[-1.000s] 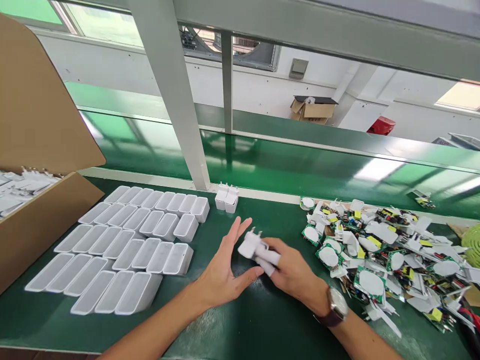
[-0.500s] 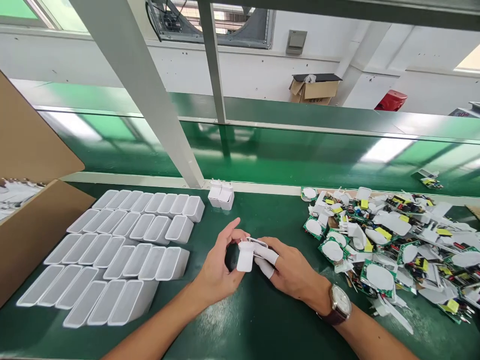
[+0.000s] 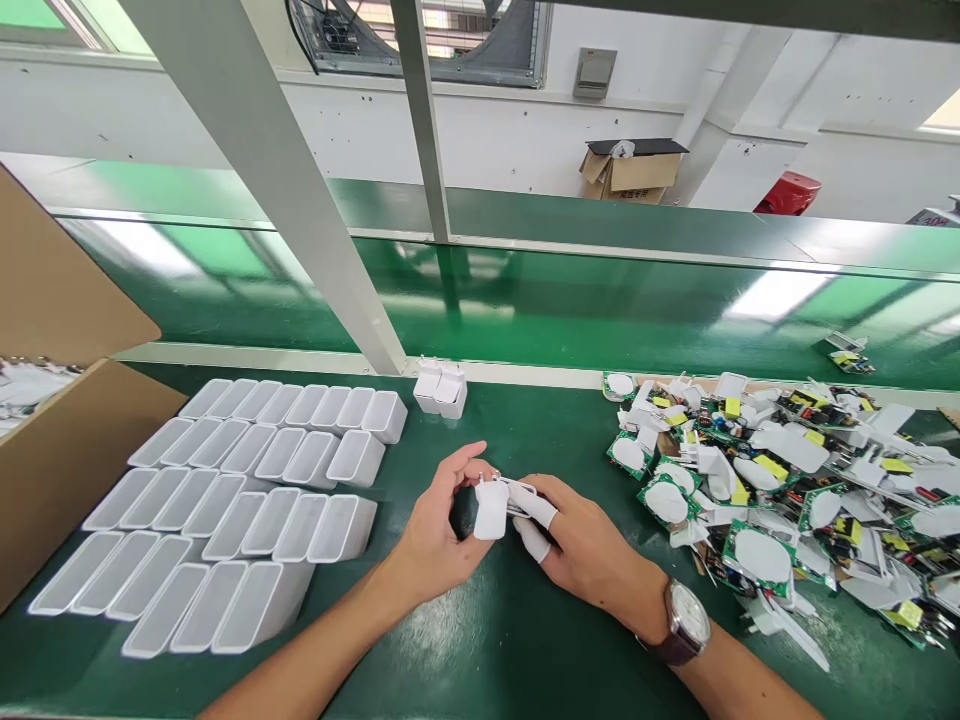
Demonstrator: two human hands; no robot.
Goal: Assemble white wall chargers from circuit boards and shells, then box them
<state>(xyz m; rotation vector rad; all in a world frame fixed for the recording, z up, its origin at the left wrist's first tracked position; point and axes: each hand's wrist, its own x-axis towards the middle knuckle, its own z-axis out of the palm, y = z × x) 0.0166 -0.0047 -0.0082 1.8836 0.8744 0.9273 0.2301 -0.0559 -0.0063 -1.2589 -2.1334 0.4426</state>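
Both of my hands meet at the middle of the bench around a white plug cover [image 3: 491,511] with metal pins at its top edge. My left hand [image 3: 442,530] has its thumb and fingers closed on the left side of the cover. White finger cots [image 3: 535,538] sit on the fingertips of my right hand [image 3: 589,540], which grips the right side, where a thin white frame-like edge shows. What lies behind the cover is hidden. Beyond my hands, two white plug housings [image 3: 440,388] with pins stand together by the bench's back ledge.
Rows of open white plastic cases [image 3: 262,600] lie on the left of the green bench [image 3: 450,660]. A cardboard box [image 3: 82,460] of white parts stands at far left. Circuit boards and white pieces form a pile [image 3: 780,490] at right. A grey post [image 3: 300,200] rises behind.
My left hand, open and apart a second ago, has closed on the plug cover. The cover has turned from tilted to nearly upright, flat face towards me. The view has shifted slightly.
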